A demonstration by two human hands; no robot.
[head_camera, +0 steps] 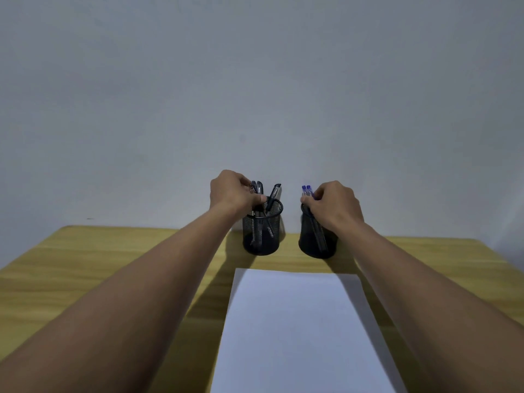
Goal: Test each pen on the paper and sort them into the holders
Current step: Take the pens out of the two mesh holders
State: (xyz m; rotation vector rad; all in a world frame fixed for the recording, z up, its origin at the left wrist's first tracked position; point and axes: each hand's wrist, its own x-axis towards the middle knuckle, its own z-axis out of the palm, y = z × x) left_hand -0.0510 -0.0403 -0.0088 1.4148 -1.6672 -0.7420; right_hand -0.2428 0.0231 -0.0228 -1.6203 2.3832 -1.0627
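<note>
Left hand and right hand each pinch pens, probably light and stiff; better to grip mid-barrel.

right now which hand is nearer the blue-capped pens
Right. The right hand pinches the blue-capped pens in the right holder; the left hand is apart from them, pinching dark pens in the left holder.

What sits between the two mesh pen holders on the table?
Nothing. In the head view, the left holder and the right holder stand apart, with only a bare strip of table in the gap.
</note>
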